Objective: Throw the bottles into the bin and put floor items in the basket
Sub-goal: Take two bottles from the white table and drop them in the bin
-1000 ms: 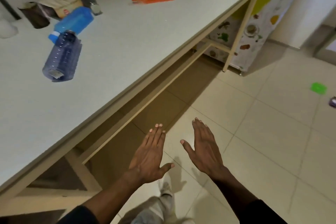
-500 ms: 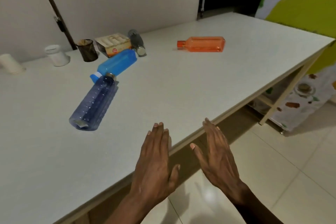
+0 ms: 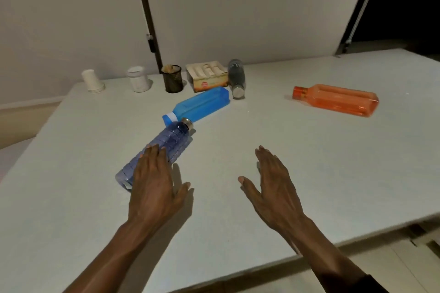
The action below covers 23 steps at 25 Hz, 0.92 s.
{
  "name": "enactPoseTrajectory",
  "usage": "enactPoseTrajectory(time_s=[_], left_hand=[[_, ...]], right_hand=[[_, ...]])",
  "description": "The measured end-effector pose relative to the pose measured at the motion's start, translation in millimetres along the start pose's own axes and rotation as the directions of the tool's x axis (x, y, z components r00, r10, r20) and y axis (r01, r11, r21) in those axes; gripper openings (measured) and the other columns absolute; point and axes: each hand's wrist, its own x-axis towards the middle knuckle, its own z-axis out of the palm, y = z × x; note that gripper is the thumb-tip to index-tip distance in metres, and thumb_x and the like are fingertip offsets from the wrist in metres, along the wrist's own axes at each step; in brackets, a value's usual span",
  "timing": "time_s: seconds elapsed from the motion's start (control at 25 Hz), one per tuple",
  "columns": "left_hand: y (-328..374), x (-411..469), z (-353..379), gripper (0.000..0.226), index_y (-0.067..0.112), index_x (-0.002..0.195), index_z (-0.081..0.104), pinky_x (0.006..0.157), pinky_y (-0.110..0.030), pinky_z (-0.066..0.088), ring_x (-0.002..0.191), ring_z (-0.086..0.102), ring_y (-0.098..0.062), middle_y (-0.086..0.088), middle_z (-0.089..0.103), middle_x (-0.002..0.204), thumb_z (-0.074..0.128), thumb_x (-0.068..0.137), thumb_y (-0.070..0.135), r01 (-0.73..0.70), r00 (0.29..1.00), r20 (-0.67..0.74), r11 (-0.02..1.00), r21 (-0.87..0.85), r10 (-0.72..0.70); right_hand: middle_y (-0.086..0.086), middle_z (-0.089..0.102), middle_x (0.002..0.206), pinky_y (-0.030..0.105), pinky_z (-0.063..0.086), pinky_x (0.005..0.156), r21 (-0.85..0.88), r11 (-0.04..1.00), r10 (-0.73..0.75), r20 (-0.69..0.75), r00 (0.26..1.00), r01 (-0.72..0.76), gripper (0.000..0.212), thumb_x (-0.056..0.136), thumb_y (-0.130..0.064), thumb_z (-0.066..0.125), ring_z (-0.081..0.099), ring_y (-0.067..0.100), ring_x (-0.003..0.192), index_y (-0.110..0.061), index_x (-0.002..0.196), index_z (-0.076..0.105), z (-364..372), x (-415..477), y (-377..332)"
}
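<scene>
A clear purple bottle (image 3: 166, 145) lies on its side on the white table (image 3: 309, 173). My left hand (image 3: 154, 188) hovers flat over its lower half, fingers together, thumb out, not gripping. Touching its cap end lies a bright blue bottle (image 3: 202, 105). Behind that, a dark grey bottle (image 3: 236, 78) lies on its side. An orange bottle (image 3: 338, 100) lies at the right. My right hand (image 3: 271, 181) is held open above bare tabletop, holding nothing. No bin or basket is in view.
Along the back wall stand a stack of paper cups (image 3: 91, 81), a white jar (image 3: 138, 79), a black mesh holder (image 3: 172, 78) and a cardboard box (image 3: 207, 76). The table's front edge runs at the lower right, with floor tiles (image 3: 392, 266) beyond.
The view has swung up from the floor onto the table. Both hands moved forward over the tabletop, the left one arriving above the purple bottle.
</scene>
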Motion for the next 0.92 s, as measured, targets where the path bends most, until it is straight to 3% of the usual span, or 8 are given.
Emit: enactPoseTrajectory(time_s=[0.2,0.36,0.52,0.72,0.92], left_hand=[[1.3,38.0,-7.1,0.085,-0.011,0.149,0.047,0.124,-0.061,0.03,0.146,0.043,-0.053,-0.031,0.054,0.149,0.084,0.086,0.033,0.143,0.989,-0.043,0.983,0.115,-0.139],[-5.6,58.1,-5.5,0.087,-0.009,0.153,0.043,0.122,-0.056,0.031,0.142,0.047,-0.049,-0.029,0.056,0.146,0.081,0.088,0.035,0.26,0.966,-0.045,0.947,0.188,-0.256],[-20.6,79.1,-2.1,0.085,0.0,0.156,0.04,0.117,-0.046,0.036,0.135,0.054,-0.038,-0.018,0.059,0.145,0.073,0.093,0.048,0.308,0.95,-0.015,0.933,0.185,-0.311],[-30.3,101.4,6.1,0.057,0.021,0.129,0.051,0.096,-0.037,0.046,0.108,0.064,-0.022,0.002,0.067,0.122,0.063,0.092,0.062,0.257,0.957,0.065,0.93,0.262,-0.283],[-55.8,100.6,-1.9,0.066,0.027,0.124,0.052,0.084,-0.034,0.047,0.098,0.063,-0.018,0.008,0.065,0.114,0.067,0.081,0.076,0.257,0.955,0.095,0.945,0.205,-0.28]], right_hand=[[-0.008,0.002,0.172,0.03,0.003,0.126,0.007,0.991,-0.129,0.15,0.98,0.13,0.084,0.099,-0.07,0.036,0.003,0.014,0.158,-0.029,0.163,0.001,8.1,98.4,4.9],[-0.002,0.003,0.173,0.04,0.012,0.129,-0.111,0.956,-0.236,0.251,0.939,0.271,0.086,0.099,-0.062,0.048,0.008,0.021,0.159,-0.027,0.163,0.001,16.7,169.1,-2.7],[0.006,0.015,0.171,0.04,0.019,0.128,-0.153,0.907,-0.341,0.274,0.899,0.391,0.088,0.099,-0.055,0.057,0.018,0.025,0.157,-0.017,0.163,0.01,22.2,229.0,-17.5],[0.005,0.04,0.156,0.041,0.038,0.118,-0.182,0.867,-0.388,0.341,0.856,0.465,0.095,0.085,-0.047,0.079,0.042,0.024,0.14,-0.019,0.158,0.025,39.2,309.6,-37.9],[0.0,0.05,0.148,0.041,0.045,0.107,-0.15,0.856,-0.357,0.521,0.775,0.495,0.096,0.074,-0.037,0.089,0.053,0.02,0.129,-0.028,0.153,0.034,70.2,368.5,-50.3]])
